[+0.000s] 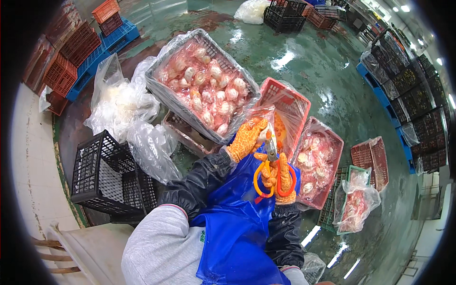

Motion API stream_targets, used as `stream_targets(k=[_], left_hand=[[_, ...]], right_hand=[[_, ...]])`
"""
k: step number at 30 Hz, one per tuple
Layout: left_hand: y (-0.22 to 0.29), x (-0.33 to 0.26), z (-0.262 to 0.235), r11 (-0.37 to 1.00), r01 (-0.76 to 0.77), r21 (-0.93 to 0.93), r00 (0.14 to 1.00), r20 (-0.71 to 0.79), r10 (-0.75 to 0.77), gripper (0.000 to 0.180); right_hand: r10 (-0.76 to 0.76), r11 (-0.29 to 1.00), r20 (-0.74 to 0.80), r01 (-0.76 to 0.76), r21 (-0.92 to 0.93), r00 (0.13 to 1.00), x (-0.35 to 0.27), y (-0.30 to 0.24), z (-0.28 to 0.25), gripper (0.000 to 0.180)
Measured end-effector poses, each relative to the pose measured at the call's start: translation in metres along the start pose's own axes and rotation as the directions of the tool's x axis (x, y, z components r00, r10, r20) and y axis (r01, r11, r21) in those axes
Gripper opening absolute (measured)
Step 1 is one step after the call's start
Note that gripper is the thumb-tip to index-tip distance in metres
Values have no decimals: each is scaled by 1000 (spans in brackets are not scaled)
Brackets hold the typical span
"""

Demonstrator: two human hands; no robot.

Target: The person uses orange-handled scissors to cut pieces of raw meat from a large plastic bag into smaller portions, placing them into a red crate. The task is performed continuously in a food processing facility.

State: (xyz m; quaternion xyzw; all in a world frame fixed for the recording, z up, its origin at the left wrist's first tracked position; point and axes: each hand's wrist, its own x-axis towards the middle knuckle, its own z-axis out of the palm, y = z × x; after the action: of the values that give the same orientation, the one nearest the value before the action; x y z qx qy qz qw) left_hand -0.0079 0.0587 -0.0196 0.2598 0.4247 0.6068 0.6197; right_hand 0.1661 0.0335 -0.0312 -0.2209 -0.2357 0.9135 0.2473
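My left hand (248, 139), in an orange patterned glove, is closed on a small pale piece (262, 136) whose kind I cannot make out. Scissors (271, 151) with one yellow-orange and one red-orange handle are gripped in my gloved right hand (281, 180). Their blades point up, right beside the pale piece. Just beyond both hands is a red plastic crate (294, 102) lined with clear film, with orange and reddish contents partly hidden. To its left, a film-lined crate (154, 78) sits raised, heaped with wet pink-and-white rounded pieces (209, 85).
More pink pieces fill a red crate (332, 183) and a small green crate (343, 232) on the right. An empty black crate (111, 175) and clear plastic bags (124, 102) lie at left. Crates stand stacked on blue pallets (86, 71) along both sides of the wet green floor (327, 61).
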Motion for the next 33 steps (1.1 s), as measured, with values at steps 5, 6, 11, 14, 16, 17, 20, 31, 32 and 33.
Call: stream_targets(k=[5,6,11,14,16,17,20,31,32,33], left_hand=[[-36,31,-14,991,-104,87,992,-64,110,22],[-36,32,-14,987,-91,133,991,-85,102,23],[-40,35,-17,997,5,73,982,-188,9,28],[-51,39,-27,997,68,-28,984,-161,-72,28],[-53,44,-33,996,71,-48,995,-72,-75,27],[-56,45,-33,997,70,-38,995,-72,-73,27],[-73,45,-37,993,-38,-115,998,-46,33,28],[-22,51,-110,260,-11,966,772,-157,616,68],[-12,62,-121,251,38,967,773,-188,606,70],[-7,74,-138,191,87,978,779,-186,598,63]], right_hand=[[-10,914,158,-55,401,987,19,1,5,77],[7,901,159,-75,428,987,23,-1,2,77],[110,906,109,-145,399,988,39,-10,-9,75],[158,934,72,-173,314,985,45,-14,-10,70],[148,960,-20,-139,242,989,47,-13,-13,69],[163,962,-15,-155,224,987,45,-13,-14,67],[129,990,-136,-135,-37,982,40,-11,-12,68],[-803,491,-231,390,-779,550,-44,15,-17,32],[-764,605,-325,442,-662,557,-46,16,-22,32],[-705,700,-407,483,-526,580,-50,20,-31,32]])
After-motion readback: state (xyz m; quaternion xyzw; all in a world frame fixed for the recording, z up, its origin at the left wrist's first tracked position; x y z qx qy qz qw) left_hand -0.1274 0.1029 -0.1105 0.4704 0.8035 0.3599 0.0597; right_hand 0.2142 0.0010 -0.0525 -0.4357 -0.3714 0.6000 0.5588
